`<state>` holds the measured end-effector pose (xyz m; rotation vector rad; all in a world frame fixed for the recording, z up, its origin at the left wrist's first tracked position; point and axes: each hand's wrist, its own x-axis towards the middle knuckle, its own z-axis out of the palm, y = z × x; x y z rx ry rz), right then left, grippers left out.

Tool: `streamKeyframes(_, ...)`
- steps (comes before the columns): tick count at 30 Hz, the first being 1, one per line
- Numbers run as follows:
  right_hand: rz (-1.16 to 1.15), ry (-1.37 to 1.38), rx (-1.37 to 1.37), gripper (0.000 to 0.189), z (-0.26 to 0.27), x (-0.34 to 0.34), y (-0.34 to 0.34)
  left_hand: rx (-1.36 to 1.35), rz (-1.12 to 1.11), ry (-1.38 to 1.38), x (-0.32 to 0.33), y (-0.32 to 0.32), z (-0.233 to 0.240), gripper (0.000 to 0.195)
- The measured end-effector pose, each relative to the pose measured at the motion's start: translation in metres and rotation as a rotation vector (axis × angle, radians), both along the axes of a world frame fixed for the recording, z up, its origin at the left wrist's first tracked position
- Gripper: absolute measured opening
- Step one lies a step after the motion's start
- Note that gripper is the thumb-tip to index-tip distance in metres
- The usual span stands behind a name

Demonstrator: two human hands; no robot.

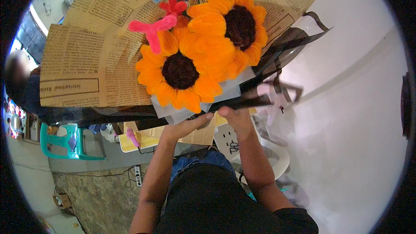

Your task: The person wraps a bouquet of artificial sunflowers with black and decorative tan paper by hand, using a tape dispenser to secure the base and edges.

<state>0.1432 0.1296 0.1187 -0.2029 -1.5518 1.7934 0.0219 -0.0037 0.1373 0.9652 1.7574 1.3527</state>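
I hold up a bouquet of orange fuzzy sunflowers, seemingly pipe-cleaner, with dark brown centres. One sunflower (180, 71) faces me at the front, and a second sunflower (240, 27) sits behind it to the right. Pink, red, blue and tan pipe-cleaner shapes, among them a pink one (152, 29), stick up at the left and top. Newsprint-patterned wrapping paper (71, 61) fans out around the flowers, with white tissue (175, 115) and black wrapping (123, 115) beneath. My left hand (187, 128) and my right hand (239, 122) grip the bouquet's underside; its stem is hidden.
Below the bouquet stands a yellow-topped table (149, 143) with a pink glue gun (132, 138) on it. A green plastic chair (61, 141) is at left, a white plastic chair (279, 162) at right. A power strip (138, 175) and cords lie on the floor. Someone (24, 91) is at far left.
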Motion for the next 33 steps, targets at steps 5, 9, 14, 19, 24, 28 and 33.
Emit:
streamKeyframes(5, -0.08, 0.021, -0.07, 0.052, 0.009, -0.016, -0.001, 0.092, -0.063, -0.018, -0.002, 0.001, -0.011, 0.058)
streamKeyframes(9, -0.126, -0.073, -0.049, 0.049, 0.004, -0.013, 0.0, 0.193, -0.013, -0.078, 0.003, 0.005, -0.01, 0.06)
streamKeyframes(14, -0.157, -0.097, 0.017, 0.038, 0.006, -0.008, -0.006, 0.296, 0.008, -0.178, 0.0, 0.008, -0.017, 0.063)
streamKeyframes(19, -0.131, -0.125, 0.071, 0.026, 0.009, -0.004, -0.005, 0.304, 0.04, -0.136, -0.004, 0.01, -0.016, 0.065)
streamKeyframes(24, -0.032, -0.117, 0.068, 0.035, 0.0, -0.001, 0.001, 0.4, 0.115, -0.119, -0.006, 0.01, -0.025, 0.071)
streamKeyframes(28, 0.188, 0.158, -0.099, 0.053, 0.0, -0.012, -0.004, 0.464, 0.309, -0.18, -0.007, 0.01, -0.032, 0.076)
streamKeyframes(33, 0.062, -0.229, 0.178, 0.062, 0.005, -0.017, -0.017, 0.401, 0.384, -0.188, -0.016, 0.013, -0.031, 0.078)
